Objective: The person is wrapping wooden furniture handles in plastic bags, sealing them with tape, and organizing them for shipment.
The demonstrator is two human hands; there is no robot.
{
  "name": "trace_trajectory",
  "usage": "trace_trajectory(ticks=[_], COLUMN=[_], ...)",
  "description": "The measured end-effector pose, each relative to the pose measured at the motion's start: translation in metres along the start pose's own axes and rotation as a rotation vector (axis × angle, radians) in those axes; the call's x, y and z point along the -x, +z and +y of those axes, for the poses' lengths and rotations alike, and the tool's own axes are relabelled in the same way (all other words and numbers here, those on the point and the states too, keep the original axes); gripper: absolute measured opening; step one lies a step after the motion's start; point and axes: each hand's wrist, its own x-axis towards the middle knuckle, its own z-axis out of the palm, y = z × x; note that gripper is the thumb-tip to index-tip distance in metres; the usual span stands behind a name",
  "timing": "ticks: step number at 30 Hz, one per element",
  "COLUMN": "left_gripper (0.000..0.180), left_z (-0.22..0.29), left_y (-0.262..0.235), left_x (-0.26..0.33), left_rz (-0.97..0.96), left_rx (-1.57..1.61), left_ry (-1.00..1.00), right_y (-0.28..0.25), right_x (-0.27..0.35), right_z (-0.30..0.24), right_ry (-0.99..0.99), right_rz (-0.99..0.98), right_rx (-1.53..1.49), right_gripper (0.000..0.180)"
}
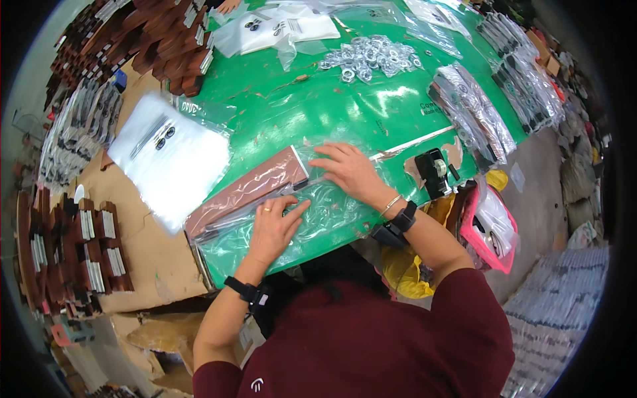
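At the near edge of the green tabletop (292, 113), I pressed my left hand (273, 229) flat, fingers together, on a clear plastic bag (312, 212), while my right hand (350, 170), fingers spread, pinned its mouth around 1 brown strip (249, 189). Smoothing the film flat before sliding, I judged, would prevent snagging.

Green-topped bench (305, 109), surface glossy under overhead light, with torn patches. Brown cardboard sheet (149, 259) at left. Grey concrete floor (541, 205) at right.
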Motion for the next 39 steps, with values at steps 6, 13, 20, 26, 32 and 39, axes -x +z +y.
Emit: trace_trajectory(ticks=[6, 13, 20, 26, 32, 39], left_gripper=[0.047, 0.051, 0.051, 0.052, 0.055, 0.053], left_z=[-0.004, -0.01, -0.01, -0.011, -0.008, -0.006], left_y=[0.001, 0.004, 0.007, 0.005, 0.002, 0.003], left_x=[0.002, -0.001, 0.0, 0.0, -0.004, 0.0], left_rz=[-0.095, -0.123, -0.099, -0.106, -0.118, -0.121], left_rx=[0.069, 0.064, 0.07, 0.076, 0.109, 0.148], left_ry=[-0.033, -0.007, 0.001, 0.018, -0.006, -0.029], right_y=[-0.04, -0.041, -0.003, 0.009, 0.008, -0.01], right_x=[0.013, -0.021, -0.048, -0.052, -0.091, -0.098], right_z=[0.036, 0.064, 0.088, 0.127, 0.226, 0.222], right_ry=[0.508, 0.74, 0.694, 0.978, 0.667, 0.971], right_rz=[0.189, 0.051, -0.175, 0.165, 0.535, 0.202], right_rx=[-0.019, -0.113, -0.384, -0.676, 0.228, 0.277], right_gripper=[0.039, 0.048, 0.042, 0.032, 0.046, 0.049])
